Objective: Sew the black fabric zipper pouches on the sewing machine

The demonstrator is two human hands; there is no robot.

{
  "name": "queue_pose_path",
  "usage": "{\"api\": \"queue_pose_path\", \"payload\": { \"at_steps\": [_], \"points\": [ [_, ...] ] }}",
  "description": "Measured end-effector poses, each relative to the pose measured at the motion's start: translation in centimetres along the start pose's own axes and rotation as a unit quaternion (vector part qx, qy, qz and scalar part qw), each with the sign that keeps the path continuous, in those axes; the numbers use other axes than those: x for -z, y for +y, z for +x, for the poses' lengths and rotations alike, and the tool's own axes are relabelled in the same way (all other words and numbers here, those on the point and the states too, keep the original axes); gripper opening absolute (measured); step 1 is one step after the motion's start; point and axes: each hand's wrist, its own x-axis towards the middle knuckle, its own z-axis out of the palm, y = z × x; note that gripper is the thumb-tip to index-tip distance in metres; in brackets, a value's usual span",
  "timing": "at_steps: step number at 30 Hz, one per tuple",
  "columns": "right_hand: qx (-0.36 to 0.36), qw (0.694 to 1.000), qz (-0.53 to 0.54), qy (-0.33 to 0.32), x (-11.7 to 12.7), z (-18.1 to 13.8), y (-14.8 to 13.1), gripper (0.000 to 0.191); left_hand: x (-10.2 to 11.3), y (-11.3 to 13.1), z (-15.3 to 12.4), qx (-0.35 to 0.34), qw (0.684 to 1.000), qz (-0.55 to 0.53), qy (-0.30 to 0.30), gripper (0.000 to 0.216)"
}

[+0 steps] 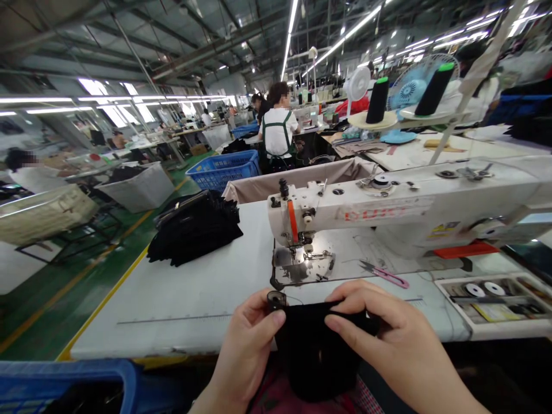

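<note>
A piece of black fabric [319, 351] hangs between my two hands at the table's front edge. My left hand [254, 328] pinches its upper left corner, where a small dark rolled or ring-like part shows at the fingertips. With thumb and fingers, my right hand [371, 322] grips the top edge farther right. Just beyond the hands stands a white sewing machine [388, 201], its needle area and metal plate [297, 267] facing me. Pink-handled thread snips [388, 276] lie on the machine bed. The fabric's lower part hangs over my lap.
A stack of black fabric pieces [194, 230] lies on the table [172, 305] at left. A tray [491, 299] with bobbins sits at right. Blue baskets stand at front left [125, 374] and behind [224, 169]. Thread cones [377, 103] rise behind the machine. A person [278, 129] works farther back.
</note>
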Motion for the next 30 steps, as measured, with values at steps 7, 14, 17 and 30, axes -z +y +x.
{"api": "queue_pose_path", "payload": {
  "at_steps": [7,14,17,30],
  "points": [
    [-0.011,1.000,0.009,-0.007,0.0,-0.1,-0.1,0.012,0.1,0.0,-0.2,0.009,1.000,0.006,0.003,0.025],
    [-0.016,0.999,0.031,-0.015,-0.3,0.2,0.1,0.011,0.7,-0.5,-0.3,0.024,1.000,0.002,0.003,0.028],
    [-0.031,0.998,0.041,-0.025,-0.3,0.2,0.1,0.012,1.2,-0.5,-0.4,0.021,1.000,0.020,-0.002,0.025],
    [-0.180,0.967,0.108,-0.146,-11.4,-1.4,4.1,0.039,5.1,2.2,7.7,-0.144,0.699,0.682,-0.164,0.018]
  ]
}}
